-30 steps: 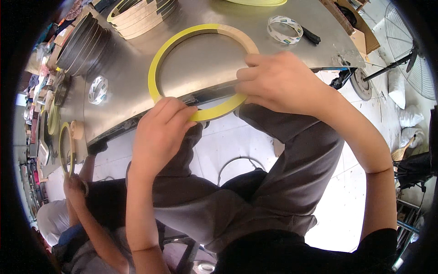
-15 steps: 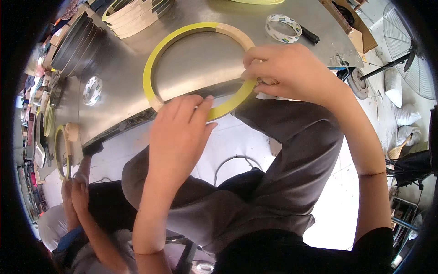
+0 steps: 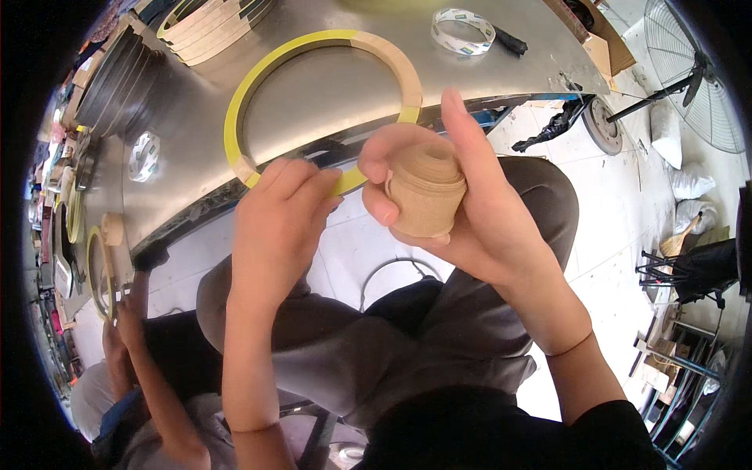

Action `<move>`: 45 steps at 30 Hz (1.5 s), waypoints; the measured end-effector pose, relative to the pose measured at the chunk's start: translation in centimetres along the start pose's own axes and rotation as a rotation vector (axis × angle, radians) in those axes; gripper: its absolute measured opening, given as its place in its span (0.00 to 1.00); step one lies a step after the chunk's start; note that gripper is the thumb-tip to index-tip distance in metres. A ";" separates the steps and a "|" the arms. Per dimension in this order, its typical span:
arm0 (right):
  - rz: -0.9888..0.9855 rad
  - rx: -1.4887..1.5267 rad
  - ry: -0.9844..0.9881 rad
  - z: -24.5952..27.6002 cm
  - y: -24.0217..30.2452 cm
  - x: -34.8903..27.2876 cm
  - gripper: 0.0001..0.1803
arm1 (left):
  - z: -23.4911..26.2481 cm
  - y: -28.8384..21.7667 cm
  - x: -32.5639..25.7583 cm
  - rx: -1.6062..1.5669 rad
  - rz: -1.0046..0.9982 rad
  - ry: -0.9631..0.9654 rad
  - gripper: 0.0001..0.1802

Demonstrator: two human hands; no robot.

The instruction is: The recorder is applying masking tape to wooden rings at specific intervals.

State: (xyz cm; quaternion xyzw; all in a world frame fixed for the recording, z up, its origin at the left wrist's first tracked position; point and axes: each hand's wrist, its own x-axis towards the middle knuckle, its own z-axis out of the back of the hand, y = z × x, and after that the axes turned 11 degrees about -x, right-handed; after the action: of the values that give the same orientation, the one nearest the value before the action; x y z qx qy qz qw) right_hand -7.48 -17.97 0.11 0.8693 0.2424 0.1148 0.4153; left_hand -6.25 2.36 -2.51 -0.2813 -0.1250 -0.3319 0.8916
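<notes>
A large flat ring (image 3: 233, 129), yellow with tan wrapped sections, rests partly on the metal table and juts past its near edge. My left hand (image 3: 278, 223) is closed on the ring's near side, with the fingers bent over the rim. To the right, above my lap, my right hand (image 3: 497, 211) holds a roll of brown paper-like tape (image 3: 427, 196). Its fingers curl round the roll's left side and the thumb points up. The roll's centre bulges upward in a cone. Part of the ring's near right side is hidden behind my right hand.
A printed white tape roll (image 3: 462, 33) lies on the table (image 3: 184, 110) beside a black object; another tape roll (image 3: 143, 157) sits left. Stacked tan rings (image 3: 211, 39) and black rings (image 3: 121, 82) stand behind. At lower left, a co-worker's hands (image 3: 125, 329) hold another ring (image 3: 94, 266).
My right hand has left the ring's right side and moved down and toward me, now holding the brown tape roll. My left hand still grips the ring.
</notes>
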 end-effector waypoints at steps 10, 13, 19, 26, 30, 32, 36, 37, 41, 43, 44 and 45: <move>0.238 -0.311 -0.082 -0.4 -1.8 -1.1 0.28 | 1.0 -8.5 -1.3 -0.398 0.290 -0.343 0.23; 0.205 -0.373 0.003 -0.4 -1.8 -1.6 0.29 | 0.5 -9.2 -2.4 -0.572 0.338 -0.302 0.21; -0.086 -0.376 -0.105 -0.3 -2.8 -2.6 0.37 | 0.8 -7.1 -3.9 -0.317 0.227 -0.242 0.27; 0.200 -0.772 -0.151 0.9 -2.9 -3.7 0.30 | -1.4 -8.2 -5.1 -1.213 0.695 -0.621 0.28; 0.512 -1.347 -0.066 1.2 -3.4 -3.4 0.27 | -1.9 -9.5 -4.8 -1.392 0.941 -0.450 0.22; 0.525 -1.366 -0.073 1.1 -4.1 -3.7 0.26 | -2.8 -9.3 -5.1 -1.509 0.934 -0.519 0.19; 0.453 -1.287 -0.157 0.9 -5.8 -4.3 0.23 | -4.0 -8.5 -5.8 -1.686 0.888 -0.653 0.15; 0.447 -1.270 -0.169 0.8 -6.1 -4.5 0.25 | -3.9 -8.5 -5.9 -1.684 0.890 -0.652 0.15; 0.210 -1.105 -0.074 0.4 -5.9 -5.2 0.30 | -3.6 -7.6 -6.4 -1.486 0.856 -0.648 0.08; 0.093 -0.990 -0.039 0.9 -5.5 -5.3 0.30 | -3.2 -7.4 -6.4 -1.375 0.827 -0.616 0.07; -0.023 -0.872 -0.003 1.0 -5.4 -5.4 0.30 | -2.8 -7.5 -6.2 -1.285 0.810 -0.541 0.06; -0.021 -0.869 0.001 1.0 -5.1 -5.5 0.30 | -2.4 -7.5 -6.0 -1.196 0.791 -0.468 0.05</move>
State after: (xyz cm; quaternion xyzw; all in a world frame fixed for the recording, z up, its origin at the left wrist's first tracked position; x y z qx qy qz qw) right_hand -13.47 -18.74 -4.53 0.6110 0.1805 0.2023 0.7437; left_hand -15.65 -0.58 -3.76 -0.8045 0.0007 0.0702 0.5899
